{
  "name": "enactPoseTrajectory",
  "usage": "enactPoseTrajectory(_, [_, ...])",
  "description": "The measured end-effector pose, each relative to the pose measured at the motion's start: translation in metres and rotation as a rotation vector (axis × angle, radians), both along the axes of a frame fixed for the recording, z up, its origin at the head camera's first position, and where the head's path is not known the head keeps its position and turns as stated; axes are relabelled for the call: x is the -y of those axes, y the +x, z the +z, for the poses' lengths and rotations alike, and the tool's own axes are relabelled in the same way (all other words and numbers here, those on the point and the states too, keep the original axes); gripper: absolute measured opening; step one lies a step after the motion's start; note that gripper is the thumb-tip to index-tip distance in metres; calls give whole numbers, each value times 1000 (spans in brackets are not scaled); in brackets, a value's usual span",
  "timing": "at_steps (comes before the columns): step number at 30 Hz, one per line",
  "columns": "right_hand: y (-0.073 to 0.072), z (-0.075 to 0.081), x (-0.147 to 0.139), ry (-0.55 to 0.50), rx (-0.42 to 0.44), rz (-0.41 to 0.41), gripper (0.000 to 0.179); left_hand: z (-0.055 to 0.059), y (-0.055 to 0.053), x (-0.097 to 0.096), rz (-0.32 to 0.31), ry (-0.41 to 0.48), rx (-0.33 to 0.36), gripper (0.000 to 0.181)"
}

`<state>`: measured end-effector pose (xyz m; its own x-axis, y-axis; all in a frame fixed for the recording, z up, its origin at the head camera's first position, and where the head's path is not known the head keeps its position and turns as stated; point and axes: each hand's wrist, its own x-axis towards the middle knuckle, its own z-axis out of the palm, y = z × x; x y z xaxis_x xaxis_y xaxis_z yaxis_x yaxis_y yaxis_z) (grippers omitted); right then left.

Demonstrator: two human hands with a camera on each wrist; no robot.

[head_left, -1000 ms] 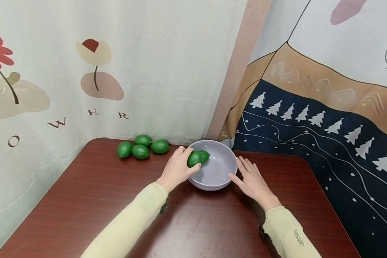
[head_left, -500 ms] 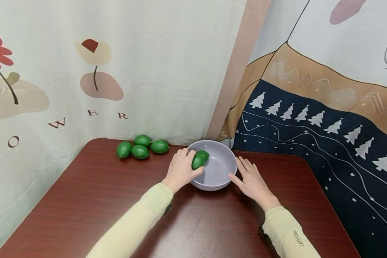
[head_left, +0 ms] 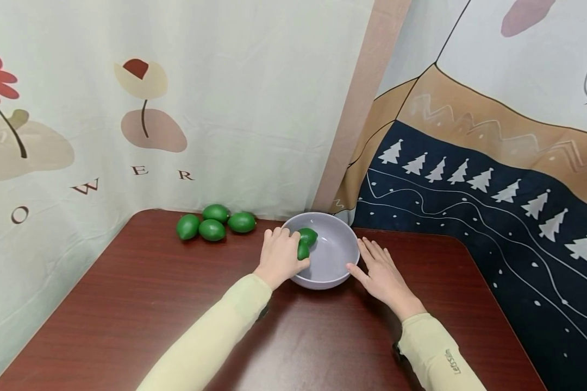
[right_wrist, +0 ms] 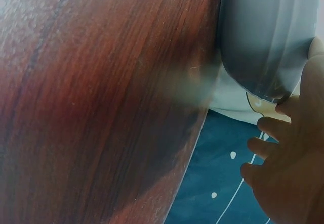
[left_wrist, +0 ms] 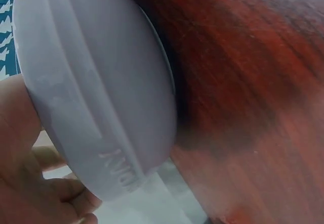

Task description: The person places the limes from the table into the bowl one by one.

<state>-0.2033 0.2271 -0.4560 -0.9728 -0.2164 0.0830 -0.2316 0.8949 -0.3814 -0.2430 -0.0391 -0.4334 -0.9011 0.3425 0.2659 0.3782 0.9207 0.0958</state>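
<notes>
A pale lavender bowl (head_left: 329, 255) stands near the table's back edge. My left hand (head_left: 280, 259) reaches over its left rim and grips a green lime (head_left: 303, 250), most of it hidden behind the fingers. Just beyond, a second lime (head_left: 308, 235) lies inside the bowl. In the left wrist view the bowl's outer wall (left_wrist: 101, 82) fills the middle, and the left hand (left_wrist: 23, 168) shows at the lower left. My right hand (head_left: 382, 274) rests at the bowl's right rim, fingers straight and spread. The right wrist view shows its fingers beside the bowl wall.
Several more limes (head_left: 212, 230) lie grouped at the back left of the brown table (head_left: 151, 304). A light curtain (head_left: 254, 108) hangs right behind the table. On the right hangs a dark blue cloth (head_left: 499, 239) with white trees.
My left hand has moved a little to the right and down into the bowl with its lime, which is now more covered by the fingers. The right hand and bowl stay put.
</notes>
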Motion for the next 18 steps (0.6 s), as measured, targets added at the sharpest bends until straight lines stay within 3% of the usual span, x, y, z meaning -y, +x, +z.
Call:
enactPoseTrajectory(6, [0,0,0,6,7,-2,81,2,-1,-7,35,-71,51,56])
enactPoseTrajectory(18, [0,-1,0,-1,-12,2,81,5,-1,-13,49,-138,57,54])
